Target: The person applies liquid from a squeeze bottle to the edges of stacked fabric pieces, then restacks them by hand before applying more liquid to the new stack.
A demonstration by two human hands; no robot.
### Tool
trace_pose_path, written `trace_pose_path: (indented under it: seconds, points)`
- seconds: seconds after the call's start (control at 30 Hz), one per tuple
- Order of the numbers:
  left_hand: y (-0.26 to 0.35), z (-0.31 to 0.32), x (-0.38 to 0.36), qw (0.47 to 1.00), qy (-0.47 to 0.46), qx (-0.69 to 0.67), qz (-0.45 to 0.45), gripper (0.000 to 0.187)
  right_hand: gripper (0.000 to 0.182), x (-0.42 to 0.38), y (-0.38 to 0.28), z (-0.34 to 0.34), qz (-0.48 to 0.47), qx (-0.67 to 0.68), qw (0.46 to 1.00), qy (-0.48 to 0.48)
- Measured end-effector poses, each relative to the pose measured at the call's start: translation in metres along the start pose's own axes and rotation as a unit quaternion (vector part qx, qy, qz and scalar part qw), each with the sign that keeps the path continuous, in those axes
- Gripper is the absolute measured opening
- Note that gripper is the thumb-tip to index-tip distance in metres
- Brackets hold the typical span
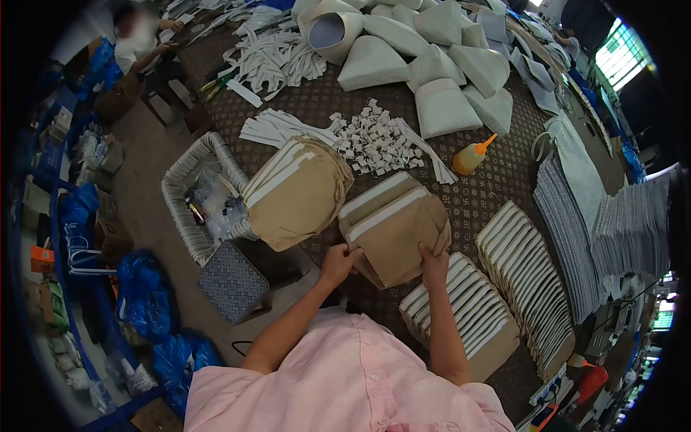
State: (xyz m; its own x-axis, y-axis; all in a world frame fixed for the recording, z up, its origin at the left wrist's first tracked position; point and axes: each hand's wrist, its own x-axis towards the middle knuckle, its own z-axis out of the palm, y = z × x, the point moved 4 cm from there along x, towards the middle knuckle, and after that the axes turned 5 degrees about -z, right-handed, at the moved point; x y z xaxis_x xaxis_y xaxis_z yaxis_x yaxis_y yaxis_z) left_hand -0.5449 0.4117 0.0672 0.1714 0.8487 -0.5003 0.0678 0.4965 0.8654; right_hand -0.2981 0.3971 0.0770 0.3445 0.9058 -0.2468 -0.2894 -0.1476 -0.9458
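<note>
In front of my chest lies a small pile of brown, soft-looking pieces with white strips along them. My left hand is closed on the pile's near left corner. My right hand grips its near right edge, the thumb on top. To the left sits another stack of brown pieces, partly over a woven basket. On my right, close to my right forearm, are two long rows of overlapping brown pieces with white edges. A heap of small white pieces lies just beyond the pile.
A yellow glue bottle with an orange tip stands on the patterned table. White moulded shapes and white strips are heaped farther back. Grey-white sheets are stacked at right. A basket and a stool stand left; a person sits far left.
</note>
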Motion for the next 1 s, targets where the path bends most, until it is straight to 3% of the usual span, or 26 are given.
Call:
trace_pose_path:
  seconds: [0.23, 0.3, 0.43, 0.6, 0.67, 0.77, 1.0]
  points:
    - [0.003, -0.010, 0.030, 0.995, 0.088, -0.036, -0.038, 0.029, 0.033, 0.036, 0.014, 0.013, -0.005, -0.011, 1.000, 0.024]
    - [0.003, -0.013, 0.035, 0.989, 0.112, 0.083, -0.048, 0.031, 0.031, 0.047, 0.021, 0.013, -0.017, -0.021, 0.999, 0.040]
    - [-0.002, -0.013, 0.037, 0.987, 0.116, 0.101, -0.052, 0.031, 0.035, 0.053, 0.036, 0.006, -0.022, -0.117, 0.991, 0.065]
    - [-0.003, -0.012, 0.039, 0.992, 0.107, 0.032, -0.061, 0.031, 0.037, 0.056, 0.029, 0.007, -0.042, -0.227, 0.968, 0.093]
    - [-0.006, -0.013, 0.043, 0.992, 0.098, 0.049, -0.064, 0.031, 0.033, 0.056, 0.030, 0.008, -0.005, -0.256, 0.962, 0.094]
    - [-0.007, -0.015, 0.048, 0.990, 0.085, 0.078, -0.075, 0.031, 0.033, 0.055, 0.026, 0.011, -0.035, -0.181, 0.980, 0.080]
    - [0.009, -0.029, 0.026, 0.989, 0.085, 0.084, -0.089, 0.038, 0.043, 0.048, 0.021, 0.007, -0.026, -0.159, 0.984, 0.070]
